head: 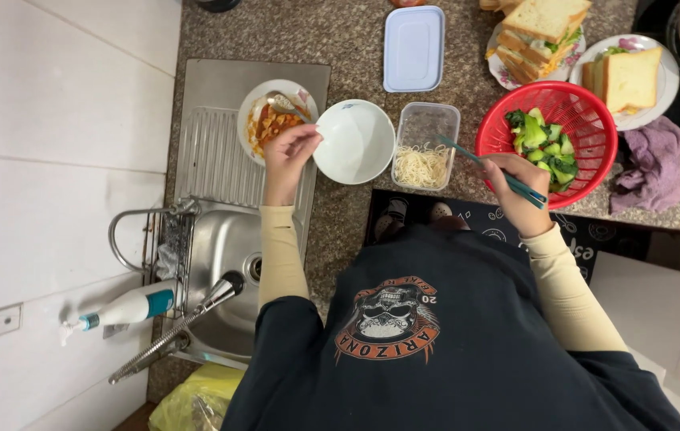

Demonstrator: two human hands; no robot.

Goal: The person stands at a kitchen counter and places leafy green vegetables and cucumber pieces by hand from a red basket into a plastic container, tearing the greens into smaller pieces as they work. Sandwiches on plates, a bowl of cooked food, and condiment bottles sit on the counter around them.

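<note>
The round red plastic colander [587, 108] of cut greens overhangs the speckled stone counter [340, 36] edge and could tip. The round white ceramic bowl [354, 141], pinched at its rim by the left hand [288, 152], looks tilted and might slip. The right hand [515, 182] pinches 2 teal chopsticks [488, 164] over the clear plastic noodle tub [425, 148]; strands could drop.

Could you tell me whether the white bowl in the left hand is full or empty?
Empty: the white bowl, held at its rim by the left hand, shows only bare white inside.
</note>
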